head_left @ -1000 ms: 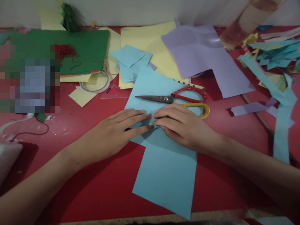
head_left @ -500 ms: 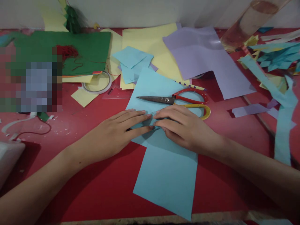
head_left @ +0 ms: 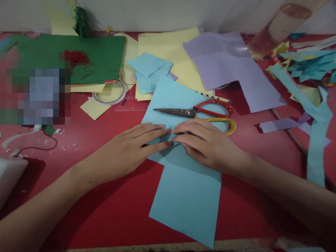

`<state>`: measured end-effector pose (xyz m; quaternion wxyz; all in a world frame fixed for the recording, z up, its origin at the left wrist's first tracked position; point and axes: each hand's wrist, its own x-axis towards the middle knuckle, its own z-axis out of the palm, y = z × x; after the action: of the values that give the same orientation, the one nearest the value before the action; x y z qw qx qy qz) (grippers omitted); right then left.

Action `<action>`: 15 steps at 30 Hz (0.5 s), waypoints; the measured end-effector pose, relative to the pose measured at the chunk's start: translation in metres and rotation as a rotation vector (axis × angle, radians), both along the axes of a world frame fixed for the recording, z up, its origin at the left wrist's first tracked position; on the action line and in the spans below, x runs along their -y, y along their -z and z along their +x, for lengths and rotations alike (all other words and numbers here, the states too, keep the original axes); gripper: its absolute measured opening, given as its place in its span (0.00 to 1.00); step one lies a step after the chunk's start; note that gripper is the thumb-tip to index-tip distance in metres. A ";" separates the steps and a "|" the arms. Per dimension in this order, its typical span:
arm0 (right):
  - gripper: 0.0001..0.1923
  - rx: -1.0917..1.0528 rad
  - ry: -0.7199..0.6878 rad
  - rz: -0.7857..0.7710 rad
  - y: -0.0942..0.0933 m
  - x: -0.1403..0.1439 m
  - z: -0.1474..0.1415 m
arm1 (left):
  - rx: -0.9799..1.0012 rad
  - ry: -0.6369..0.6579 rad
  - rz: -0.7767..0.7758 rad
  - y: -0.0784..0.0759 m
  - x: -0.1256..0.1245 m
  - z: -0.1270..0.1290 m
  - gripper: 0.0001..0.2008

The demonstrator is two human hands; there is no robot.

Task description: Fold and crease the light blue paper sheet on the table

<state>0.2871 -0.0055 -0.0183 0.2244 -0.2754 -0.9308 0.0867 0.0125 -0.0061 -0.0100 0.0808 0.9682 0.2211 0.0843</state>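
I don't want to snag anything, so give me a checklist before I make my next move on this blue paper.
1. Left hand on the blue paper: ok, resting there.
2. Right hand on the paper: ok, fingertips close to the left's.
3. Scissors off the paper: not ok, lying on it.
4. Blades closed: ok, they look it.
5. Paper under the fingertips flat: cannot tell, hidden.
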 end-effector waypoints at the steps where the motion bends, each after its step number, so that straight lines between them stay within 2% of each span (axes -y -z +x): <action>1: 0.11 -0.001 0.001 -0.002 0.000 0.000 0.000 | -0.002 0.000 -0.001 0.000 0.000 0.000 0.25; 15: 0.10 -0.001 -0.011 0.010 -0.002 -0.001 -0.001 | 0.000 -0.005 -0.003 0.000 0.001 -0.001 0.25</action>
<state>0.2862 -0.0046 -0.0167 0.2258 -0.2692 -0.9325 0.0836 0.0115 -0.0068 -0.0104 0.0819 0.9676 0.2236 0.0841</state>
